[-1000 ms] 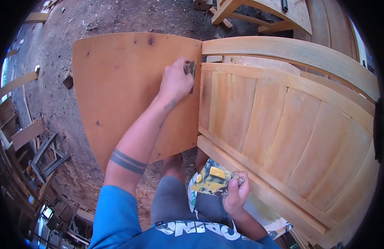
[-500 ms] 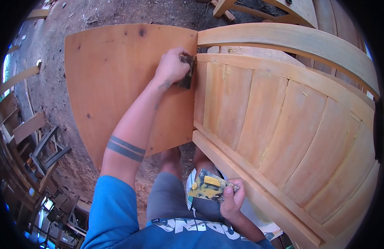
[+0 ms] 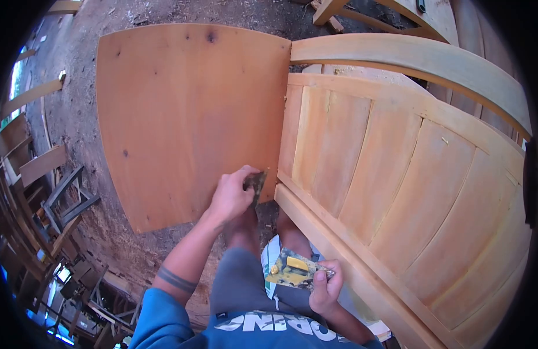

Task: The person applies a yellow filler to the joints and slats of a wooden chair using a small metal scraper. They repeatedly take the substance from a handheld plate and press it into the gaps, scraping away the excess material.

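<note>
My left hand (image 3: 231, 196) grips a dark, stained putty scraper (image 3: 256, 184), its blade at the lower right part of a reddish-brown wooden board (image 3: 181, 116). That board has several small dark knots or spots. In my right hand (image 3: 326, 289) is a putty-smeared plate (image 3: 286, 277), held low in front of my body. A lump of yellow putty (image 3: 297, 265) lies on the plate. A slatted wooden panel (image 3: 391, 168) of paler wood meets the board's right edge, with a curved top rail (image 3: 408, 52) beyond it.
A lower wooden rail (image 3: 344, 256) runs diagonally past my right hand. Dark stool-like frames (image 3: 71, 198) and stacked timber stand at left. More wooden framing (image 3: 368, 20) lies at the top right. A white container (image 3: 272, 253) sits by my legs.
My left hand has drawn the scraper down along the board's right side, from near the top to near the bottom edge. My right hand has barely moved. The view has shifted slightly.
</note>
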`<state>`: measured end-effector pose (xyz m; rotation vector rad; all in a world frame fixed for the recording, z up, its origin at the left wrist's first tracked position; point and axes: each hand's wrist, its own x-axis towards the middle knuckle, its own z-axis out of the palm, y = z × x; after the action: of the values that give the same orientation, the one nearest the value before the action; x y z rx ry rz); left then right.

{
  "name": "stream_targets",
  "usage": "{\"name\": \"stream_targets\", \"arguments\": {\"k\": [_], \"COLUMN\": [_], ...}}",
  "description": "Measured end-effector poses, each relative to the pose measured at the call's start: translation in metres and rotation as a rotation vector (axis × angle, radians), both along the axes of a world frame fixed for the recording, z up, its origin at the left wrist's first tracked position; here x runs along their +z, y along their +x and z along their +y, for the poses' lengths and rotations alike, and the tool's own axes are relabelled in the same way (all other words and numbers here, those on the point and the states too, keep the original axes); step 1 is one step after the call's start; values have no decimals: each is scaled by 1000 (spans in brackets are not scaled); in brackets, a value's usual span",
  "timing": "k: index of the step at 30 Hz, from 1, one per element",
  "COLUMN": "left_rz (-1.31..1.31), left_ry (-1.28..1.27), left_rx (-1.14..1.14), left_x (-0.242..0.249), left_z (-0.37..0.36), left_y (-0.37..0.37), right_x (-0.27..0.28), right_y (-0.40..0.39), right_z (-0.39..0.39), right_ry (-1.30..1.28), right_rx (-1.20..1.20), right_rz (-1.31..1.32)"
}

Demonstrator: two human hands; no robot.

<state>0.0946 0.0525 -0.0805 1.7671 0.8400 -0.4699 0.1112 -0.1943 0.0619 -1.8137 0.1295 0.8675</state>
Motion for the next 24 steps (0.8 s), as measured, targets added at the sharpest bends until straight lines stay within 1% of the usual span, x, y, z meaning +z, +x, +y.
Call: {"name": "stream_targets", "arguments": {"k": [3, 5, 6, 9, 12, 13, 16, 20, 24], "left_rz": [-163, -166, -168, -337, -240, -255, -266, -271, -294], "left_ry": [130, 175, 192, 357, 313, 314, 297, 291, 387], "left_rx": [107, 89, 79, 26, 24, 28, 26, 15, -37], "left_x": [15, 22, 19, -5, -12, -13, -16, -10, -12], "left_z": [37, 54, 63, 80, 87, 88, 86, 80, 76], "left_y": [30, 58, 71, 114, 152, 157, 160, 155, 166], "right_x": [-14, -24, -32, -54, -67, -72, -74, -70, -65], "right_y": [-5, -8, -13, -26, -27, -31, -36, -37, -39], "right_z": [1, 6, 10, 15, 19, 20, 18, 15, 11], "right_ry": [7, 49, 46, 54, 37, 59, 49, -3, -13], "right_rx": [54, 52, 53, 56, 134, 81, -32, -49, -53], "right_rz": [16, 46, 63, 124, 87, 87, 364, 410, 342]}}
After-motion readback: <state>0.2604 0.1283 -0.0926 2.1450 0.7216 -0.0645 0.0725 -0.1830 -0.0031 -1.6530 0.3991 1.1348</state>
